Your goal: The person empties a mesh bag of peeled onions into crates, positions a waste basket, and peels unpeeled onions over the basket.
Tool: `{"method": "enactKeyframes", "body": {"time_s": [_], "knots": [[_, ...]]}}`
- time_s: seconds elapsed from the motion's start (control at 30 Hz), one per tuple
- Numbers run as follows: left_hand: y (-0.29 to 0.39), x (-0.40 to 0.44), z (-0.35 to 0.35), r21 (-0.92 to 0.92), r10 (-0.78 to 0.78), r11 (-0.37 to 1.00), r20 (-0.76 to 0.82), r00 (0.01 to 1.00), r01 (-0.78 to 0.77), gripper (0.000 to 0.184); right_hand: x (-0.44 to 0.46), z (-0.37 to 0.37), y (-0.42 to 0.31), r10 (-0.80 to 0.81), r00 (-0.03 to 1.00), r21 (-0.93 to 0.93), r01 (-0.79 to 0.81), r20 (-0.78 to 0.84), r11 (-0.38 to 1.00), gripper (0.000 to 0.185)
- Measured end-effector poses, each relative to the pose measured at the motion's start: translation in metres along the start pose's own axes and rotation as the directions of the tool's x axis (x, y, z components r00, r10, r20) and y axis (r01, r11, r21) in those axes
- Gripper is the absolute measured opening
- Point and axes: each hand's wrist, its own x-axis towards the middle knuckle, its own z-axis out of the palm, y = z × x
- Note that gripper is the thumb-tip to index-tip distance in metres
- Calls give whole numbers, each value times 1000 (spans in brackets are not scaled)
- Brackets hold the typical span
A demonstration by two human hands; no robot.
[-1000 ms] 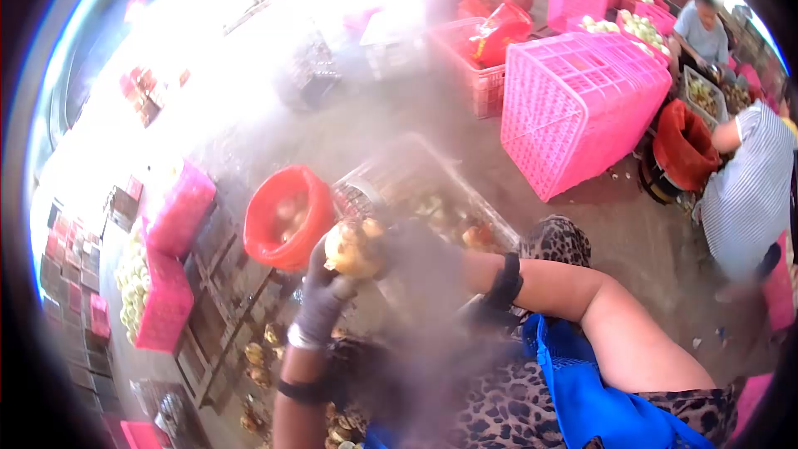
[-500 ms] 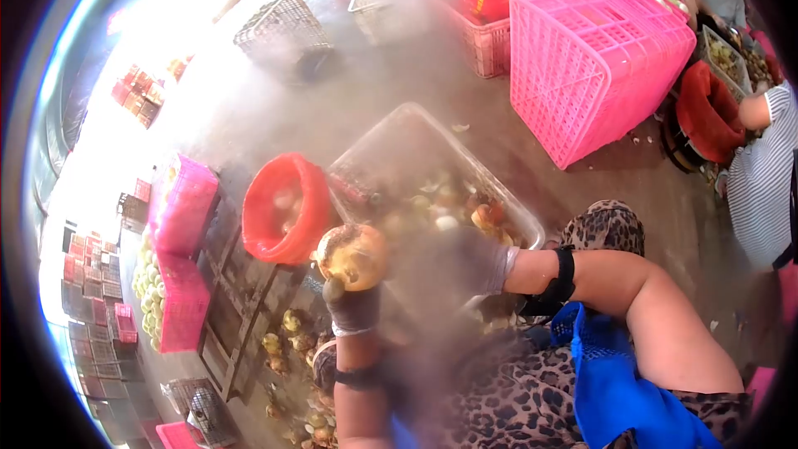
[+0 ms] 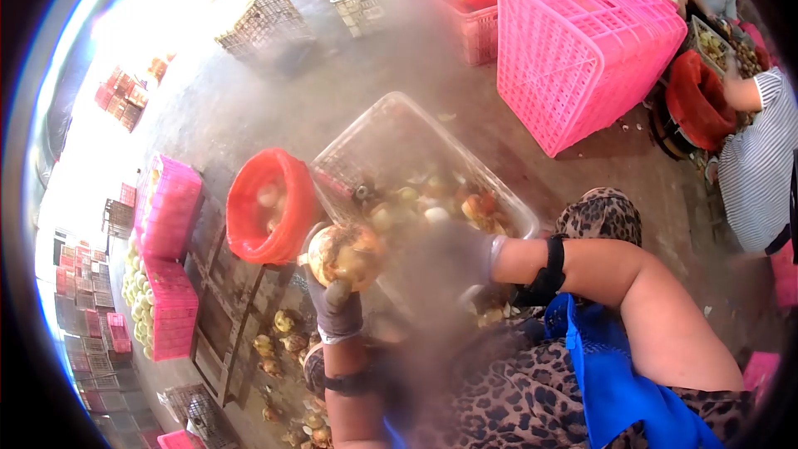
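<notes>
My left hand [image 3: 337, 308], in a greyish glove, has its fingers wrapped round a large onion [image 3: 347, 256] with brown, dirty skin. It holds the onion up at the near left corner of a clear plastic tub [image 3: 478, 162]. Onions and peelings lie inside that tub. My right hand [image 3: 457, 259], also gloved, is over the near side of the tub, to the right of the onion. A smeared patch in the view hides its fingers and anything in them. Just left of the tub stands a bucket with a red lining [image 3: 241, 220], holding a few pale onions.
Unpeeled onions [image 3: 287, 341] lie on the floor at my left. Pink crates [image 3: 173, 308] with peeled onions stand beyond them. A big pink crate [image 3: 549, 66] stands ahead right. Co-workers [image 3: 761, 166] sit at the right by another red-lined bucket [image 3: 694, 100].
The view has shifted slightly, so most things sit further left. In my left hand the onion shows a different side, with more dark skin facing me. My right hand stays over the tub.
</notes>
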Motion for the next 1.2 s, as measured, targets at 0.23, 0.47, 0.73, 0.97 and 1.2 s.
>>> {"method": "enactKeyframes", "body": {"time_s": [0.23, 0.47, 0.73, 0.97, 1.2], "knots": [[-54, -18, -34, -512, -508, 757, -71, 858, 406, 104, 1, -4, 5, 7, 1000, -8, -7, -3, 1000, 13], [-59, -17, -33, -303, -323, 916, -166, 932, 263, 101, 8, -7, 13, 14, 1000, -17, -14, 22, 1000, 13], [-38, -30, -29, -271, -232, 931, 76, 970, 244, 91, 5, 12, 24, -8, 975, -123, 36, 221, 992, 14], [-39, -27, -19, -169, -165, 970, 63, 984, 173, 94, -17, 49, 22, -327, 910, -19, 343, 254, 939, 15], [-57, -26, -25, -402, -291, 881, -46, 956, 249, 99, -6, 35, 2, -64, 997, 352, 46, 40, 935, 22]]}}
